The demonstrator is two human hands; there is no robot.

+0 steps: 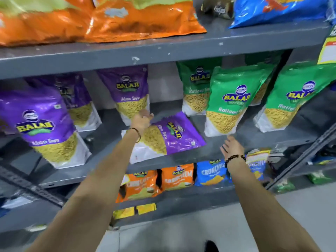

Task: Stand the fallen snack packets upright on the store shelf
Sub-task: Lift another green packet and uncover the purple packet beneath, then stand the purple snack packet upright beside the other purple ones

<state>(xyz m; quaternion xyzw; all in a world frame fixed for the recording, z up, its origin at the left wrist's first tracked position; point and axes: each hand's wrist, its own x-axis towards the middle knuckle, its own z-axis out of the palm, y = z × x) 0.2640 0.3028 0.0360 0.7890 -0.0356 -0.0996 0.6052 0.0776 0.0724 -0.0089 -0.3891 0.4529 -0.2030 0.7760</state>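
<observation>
A purple Aloo Sev packet [172,137] lies flat on its back in the middle of the grey middle shelf [200,151], its top pointing right. My left hand [142,120] hovers over the packet's upper left edge with fingers spread, close to it or just touching. My right hand [231,147] is open at the shelf's front edge, just below an upright green Ratlami Sev packet [231,100]. Other purple packets stand upright at the left [43,124] and behind [131,93].
More green packets [291,99] stand at the right. Orange bags [101,19] and a blue bag [276,10] fill the top shelf. Small orange [177,176] and blue [211,172] chip packets sit on the lower shelf. A yellow price tag [327,50] hangs at the right.
</observation>
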